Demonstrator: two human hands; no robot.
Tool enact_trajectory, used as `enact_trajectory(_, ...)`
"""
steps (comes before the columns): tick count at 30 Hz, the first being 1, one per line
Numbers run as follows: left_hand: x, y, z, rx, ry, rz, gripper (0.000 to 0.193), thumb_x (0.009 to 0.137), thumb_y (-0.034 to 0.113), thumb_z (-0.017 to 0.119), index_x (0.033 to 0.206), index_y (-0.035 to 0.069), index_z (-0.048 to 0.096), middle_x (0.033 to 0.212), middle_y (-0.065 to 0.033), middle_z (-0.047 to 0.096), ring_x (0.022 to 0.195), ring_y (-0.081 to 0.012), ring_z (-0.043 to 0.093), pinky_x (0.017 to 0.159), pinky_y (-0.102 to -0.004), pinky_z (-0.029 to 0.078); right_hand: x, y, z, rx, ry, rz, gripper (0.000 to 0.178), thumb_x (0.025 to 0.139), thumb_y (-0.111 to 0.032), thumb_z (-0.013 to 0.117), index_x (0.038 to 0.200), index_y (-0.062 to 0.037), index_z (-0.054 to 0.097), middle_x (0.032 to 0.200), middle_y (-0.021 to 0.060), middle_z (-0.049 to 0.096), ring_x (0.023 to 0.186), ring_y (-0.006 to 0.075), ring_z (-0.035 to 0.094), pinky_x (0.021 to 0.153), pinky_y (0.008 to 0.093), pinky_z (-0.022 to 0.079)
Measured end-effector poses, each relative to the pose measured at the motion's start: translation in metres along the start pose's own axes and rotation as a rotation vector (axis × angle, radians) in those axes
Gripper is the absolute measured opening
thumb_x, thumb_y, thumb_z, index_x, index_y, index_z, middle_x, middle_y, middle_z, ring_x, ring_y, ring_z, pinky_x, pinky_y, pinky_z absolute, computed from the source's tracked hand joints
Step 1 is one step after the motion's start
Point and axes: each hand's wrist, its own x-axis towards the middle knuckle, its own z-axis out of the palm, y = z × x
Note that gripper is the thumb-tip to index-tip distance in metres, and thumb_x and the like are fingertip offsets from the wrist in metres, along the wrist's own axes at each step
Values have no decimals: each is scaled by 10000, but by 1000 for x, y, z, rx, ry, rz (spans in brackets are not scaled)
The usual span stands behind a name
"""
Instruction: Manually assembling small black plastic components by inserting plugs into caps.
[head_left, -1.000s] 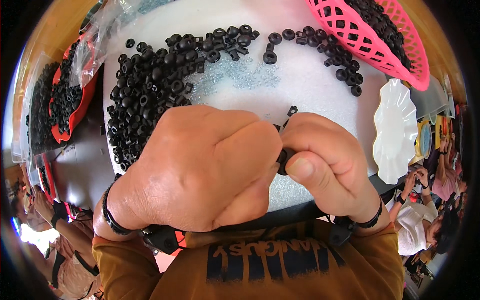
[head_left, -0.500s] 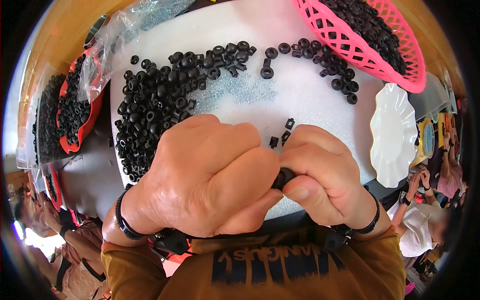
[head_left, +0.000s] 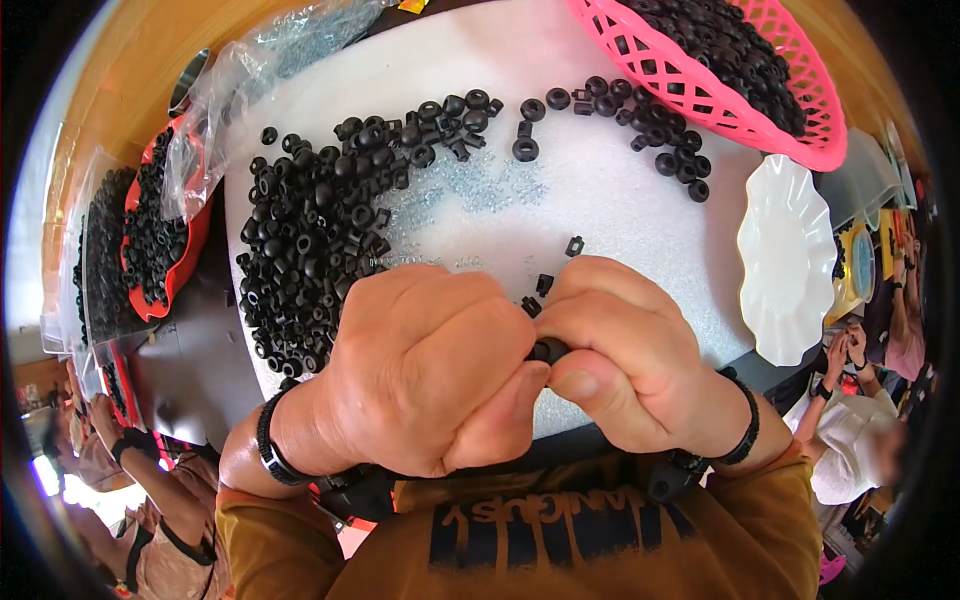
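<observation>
My left hand [head_left: 440, 370] and my right hand [head_left: 625, 350] meet at the near side of a white foam mat [head_left: 640, 230]. Between their fingertips is a small black rounded part [head_left: 548, 350], mostly hidden. The right thumb and bent forefinger pinch it, while the left hand is closed in a fist against its other side. Just beyond the fingers, a few small black square-holed pieces [head_left: 575, 246] lie in a loose row. Left of them spreads a heap of black rings and caps [head_left: 310, 215]. Tiny clear bluish pieces [head_left: 470, 185] are scattered past the left hand.
A pink lattice basket [head_left: 822, 120] of black parts stands at the far right, above a white scalloped dish [head_left: 785, 260]. To the left are a red tray [head_left: 190, 250] of black parts and a clear plastic bag [head_left: 235, 75]. Other people [head_left: 845, 440] sit on both sides.
Both hands have shifted slightly, and the left fist has turned, so its thumb now shows pressed near the black part. The view has moved a little.
</observation>
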Motion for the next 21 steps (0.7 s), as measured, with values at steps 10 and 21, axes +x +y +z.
enact_trajectory(10, -1, 3, -3, 246, -115, -31, 223, 780, 191, 559, 729, -21, 516, 619, -121, 464, 492, -284, 450, 436, -360, 359, 1, -8, -8, 554, -67, 461, 288, 935, -252, 440, 842, -3, 551, 727, 45, 513, 679, 128, 471, 621, 260, 387)
enact_trajectory(21, -3, 13, 4, 636, -164, 24, 428, 699, 381, 682, 723, -6, 498, 614, -96, 461, 488, -236, 452, 418, -317, 348, -4, -5, -7, 846, -72, 547, 309, 930, -240, 468, 824, 24, 587, 754, 15, 588, 717, 33, 500, 633, 190, 408)
